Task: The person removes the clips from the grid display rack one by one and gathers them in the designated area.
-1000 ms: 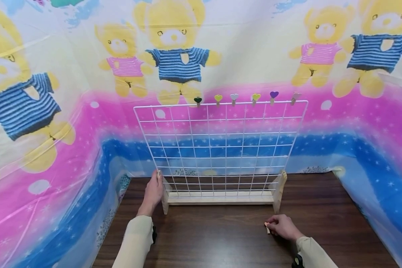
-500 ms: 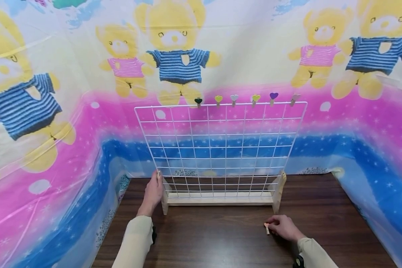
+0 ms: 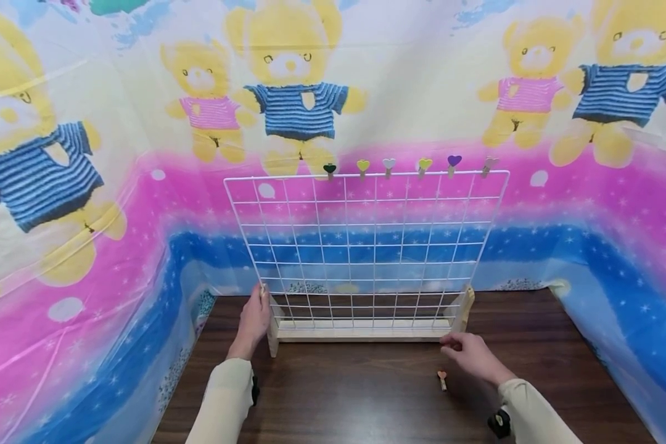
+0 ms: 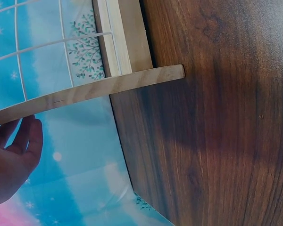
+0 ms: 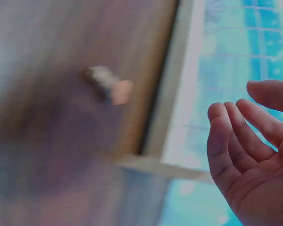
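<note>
A white wire grid rack [image 3: 375,245] stands upright on a wooden base [image 3: 361,336]. My left hand [image 3: 254,319] holds the base's left wooden upright [image 3: 273,339]; in the left wrist view its fingertips [image 4: 35,129] meet the edge of that upright [image 4: 99,88]. On the table lies a small wooden clothespin [image 3: 442,380] with an orange heart, blurred in the right wrist view. Above and right of it hovers my right hand [image 3: 479,357], near the base's right end. Its fingers [image 5: 219,136] are loosely bent, thumb apart, holding nothing.
Heart clothespins sit along the rack's top wire: dark green [image 3: 330,169], two yellow, white [image 3: 388,164], purple [image 3: 454,161] and pale pink [image 3: 489,164]. A bear-patterned cloth [image 3: 411,92] surrounds the dark wooden table [image 3: 344,394] at the back and sides.
My right hand has let go of the orange-heart clothespin, leaving it on the table, and has moved up towards the rack's base. My left hand has stayed on the upright.
</note>
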Motion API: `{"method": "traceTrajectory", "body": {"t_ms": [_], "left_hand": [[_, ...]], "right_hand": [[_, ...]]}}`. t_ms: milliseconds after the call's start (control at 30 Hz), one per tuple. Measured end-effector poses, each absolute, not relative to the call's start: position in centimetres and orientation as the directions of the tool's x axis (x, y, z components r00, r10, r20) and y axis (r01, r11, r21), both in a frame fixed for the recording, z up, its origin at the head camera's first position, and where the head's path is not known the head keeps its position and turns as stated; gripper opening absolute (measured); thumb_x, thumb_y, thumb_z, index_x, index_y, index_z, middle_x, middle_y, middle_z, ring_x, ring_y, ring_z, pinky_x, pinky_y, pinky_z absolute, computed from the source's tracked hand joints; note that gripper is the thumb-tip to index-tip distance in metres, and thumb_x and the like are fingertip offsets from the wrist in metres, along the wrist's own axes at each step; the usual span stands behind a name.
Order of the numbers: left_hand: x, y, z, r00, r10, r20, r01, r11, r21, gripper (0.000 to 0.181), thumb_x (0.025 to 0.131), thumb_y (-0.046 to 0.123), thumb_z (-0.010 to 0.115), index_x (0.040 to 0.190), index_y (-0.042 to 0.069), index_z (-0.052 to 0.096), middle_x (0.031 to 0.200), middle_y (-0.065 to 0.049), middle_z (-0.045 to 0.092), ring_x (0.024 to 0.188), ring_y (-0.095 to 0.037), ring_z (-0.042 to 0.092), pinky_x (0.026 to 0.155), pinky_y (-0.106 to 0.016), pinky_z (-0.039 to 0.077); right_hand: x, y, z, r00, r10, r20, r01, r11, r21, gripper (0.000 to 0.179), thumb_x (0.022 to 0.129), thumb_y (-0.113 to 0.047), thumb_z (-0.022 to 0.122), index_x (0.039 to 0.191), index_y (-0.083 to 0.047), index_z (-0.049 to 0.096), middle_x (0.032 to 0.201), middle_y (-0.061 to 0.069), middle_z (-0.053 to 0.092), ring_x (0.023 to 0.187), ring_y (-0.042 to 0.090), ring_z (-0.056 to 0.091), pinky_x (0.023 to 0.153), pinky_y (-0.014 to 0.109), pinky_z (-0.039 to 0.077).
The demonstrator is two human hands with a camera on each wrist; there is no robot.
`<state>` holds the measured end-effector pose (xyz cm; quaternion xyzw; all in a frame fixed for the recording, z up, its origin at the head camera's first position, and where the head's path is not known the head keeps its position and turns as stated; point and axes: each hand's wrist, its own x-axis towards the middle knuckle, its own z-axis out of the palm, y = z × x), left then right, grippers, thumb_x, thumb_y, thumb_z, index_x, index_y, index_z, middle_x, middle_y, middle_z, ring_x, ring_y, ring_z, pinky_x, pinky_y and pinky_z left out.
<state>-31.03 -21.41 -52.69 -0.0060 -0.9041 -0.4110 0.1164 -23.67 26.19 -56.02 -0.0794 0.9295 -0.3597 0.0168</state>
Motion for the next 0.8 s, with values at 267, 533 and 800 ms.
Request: {"method": "traceTrajectory", "body": {"t_ms": [267,533,800], "left_hand": [[-31.1,-21.4,-52.6,-0.973,-0.089,0.214,0.100,0.672,0.734,0.038,0.105,0.025,0.031,0.138,0.006,0.033,0.112,-0.025,0.057,0.098,-0.040,0.057,0.079,-0.054,0.043],[-31.1,-21.4,-52.8,-0.971,-0.100,0.219,0.097,0.669,0.737,0.037,0.104,0.023,0.032,0.137,0.006,0.034,0.109,-0.023,0.058,0.094,-0.038,0.057,0.078,-0.053,0.043],[-30.9,-21.3,-52.3,-0.975,-0.094,0.201,0.085,0.677,0.731,0.038,0.104,0.023,0.032,0.138,0.004,0.033,0.105,-0.023,0.058,0.089,-0.037,0.057,0.074,-0.052,0.044]], "right_hand": [[-24.1,23.4,-49.6,-0.951,-0.272,0.144,-0.297,0.692,-0.658,0.016,0.090,-0.011,0.064,0.106,-0.009,0.067,0.090,-0.004,0.063,0.082,0.011,0.058,0.067,0.029,0.049],[-24.9,20.7,-42.6,-0.895,-0.374,0.243,-0.439,0.640,-0.630,0.020,0.092,-0.018,0.063,0.111,-0.013,0.066,0.096,-0.004,0.065,0.085,0.010,0.060,0.071,0.029,0.050],[-25.8,17.4,-35.2,-0.814,-0.396,0.425,-0.581,0.585,-0.566,0.020,0.091,-0.015,0.065,0.110,-0.009,0.067,0.094,0.000,0.066,0.078,0.012,0.061,0.068,0.030,0.051]]}}
